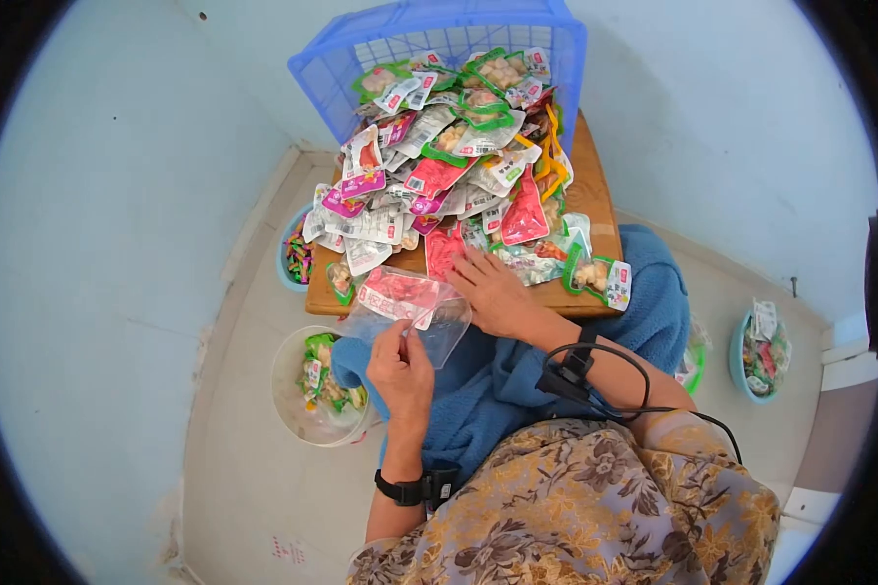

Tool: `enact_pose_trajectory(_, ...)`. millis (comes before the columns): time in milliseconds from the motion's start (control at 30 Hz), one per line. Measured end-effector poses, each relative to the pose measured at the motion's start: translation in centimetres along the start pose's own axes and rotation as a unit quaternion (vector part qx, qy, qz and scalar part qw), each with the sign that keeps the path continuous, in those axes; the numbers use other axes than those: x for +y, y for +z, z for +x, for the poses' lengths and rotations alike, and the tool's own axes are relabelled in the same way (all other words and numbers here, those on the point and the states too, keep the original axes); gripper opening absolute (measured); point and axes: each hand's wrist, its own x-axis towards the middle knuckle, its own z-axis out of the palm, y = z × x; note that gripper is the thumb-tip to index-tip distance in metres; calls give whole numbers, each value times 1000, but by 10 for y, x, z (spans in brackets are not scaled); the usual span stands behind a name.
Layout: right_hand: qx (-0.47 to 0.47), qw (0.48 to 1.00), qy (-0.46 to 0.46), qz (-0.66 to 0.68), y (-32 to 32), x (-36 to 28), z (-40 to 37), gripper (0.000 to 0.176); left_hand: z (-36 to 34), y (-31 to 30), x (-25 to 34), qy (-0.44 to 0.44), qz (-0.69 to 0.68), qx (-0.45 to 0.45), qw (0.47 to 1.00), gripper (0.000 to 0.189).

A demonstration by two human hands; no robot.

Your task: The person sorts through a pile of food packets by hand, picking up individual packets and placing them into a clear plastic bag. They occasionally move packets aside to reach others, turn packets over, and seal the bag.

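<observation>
My left hand [401, 370] pinches the near edge of a clear plastic bag [444, 336] above my lap. A pink snack packet [400, 295] with a white label shows in the bag. My right hand [498, 295] reaches over the near edge of the wooden table, its fingers stretched out. Its fingertips are at a second pink packet [443, 246] at the front of the pile. Around it lie many small vacuum snack packets [371, 224] in silver, green, purple and red, spilling toward me.
A blue plastic basket [327, 93] lies tipped on the wooden table [595, 185], its mouth toward me. On the floor stand a white bucket [288, 375] with green packets, a blue basin [288, 263] at left, and another basin [741, 375] at right. A cable [693, 409] runs from my right wrist.
</observation>
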Motion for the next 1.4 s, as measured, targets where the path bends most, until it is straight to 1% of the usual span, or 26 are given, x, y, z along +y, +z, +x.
enact_pose_trajectory(133, -1, 999, -12, -36, 6, -5, -3, 55, 1, -1, -1, 5, 6, 19, 1000, 12)
enact_pose_trajectory(233, -27, 998, -9, -48, 7, -7, -4, 60, 3, -1, 0, -15, -4, 25, 1000, 11)
enact_pose_trajectory(333, -5, 999, -14, -31, 1, -9, 0, 57, 3, -2, 0, -21, 1, 26, 999, 11)
enact_pose_trajectory(400, -40, 999, 6, 10, -8, -9, 4, 61, 4, -2, 0, -21, 1, 26, 999, 11)
enact_pose_trajectory(433, -39, 999, 6, 10, -7, -9, 4, 61, 4, -2, 0, -21, 1, 26, 999, 11)
enact_pose_trajectory(500, 20, 999, -19, -17, -5, -8, 4, 65, 5, -3, 2, -25, 4, 23, 999, 12)
enact_pose_trajectory(633, -1, 999, -8, -44, 6, -12, 0, 65, 5, -2, 2, -17, 9, 32, 999, 12)
enact_pose_trajectory(700, 25, 999, -9, -47, 9, -12, -4, 60, 6, -1, 1, -31, 4, 28, 999, 12)
enact_pose_trajectory(833, 17, 999, -14, -42, 6, -11, -4, 56, 7, 0, 0, -24, 2, 21, 1000, 12)
enact_pose_trajectory(900, 81, 993, -53, -62, -2, -14, -5, 23, 7, 1, -1, -22, 1, 22, 1000, 12)
enact_pose_trajectory(933, 80, 993, -54, -62, -1, -13, -7, 23, 7, 0, -1, -22, 1, 22, 1000, 12)
enact_pose_trajectory(1000, 78, 989, -87, -90, 0, -11, -16, 19, 6, -1, 1, -18, -2, 25, 1000, 13)
enact_pose_trajectory(1133, 72, 983, -105, -134, -9, -7, -32, 17, 7, -1, 3, -21, -12, 19, 1000, 13)
enact_pose_trajectory(1200, 99, 994, -8, -50, -21, -5, -39, 14, 6, 0, 4, -23, -12, 16, 1000, 14)
enact_pose_trajectory(1233, 94, 994, -9, -49, -28, -4, -40, 14, 5, 1, 4, -28, -13, 16, 999, 14)
enact_pose_trajectory(1300, 231, 969, 77, 24, -43, 0, -39, 4, 4, 2, 3, -25, -17, 13, 999, 15)
enact_pose_trajectory(1333, 228, 970, 78, 22, -49, 5, -40, 4, 4, 3, 3, -28, -19, 11, 999, 15)
enact_pose_trajectory(1367, 234, 952, 168, 108, -54, 10, -42, 6, 4, 3, 4, -29, -20, 8, 999, 15)
enact_pose_trajectory(1400, 237, 918, 255, 191, -62, 13, -43, 10, 3, 4, 5, -30, -21, 5, 999, 15)
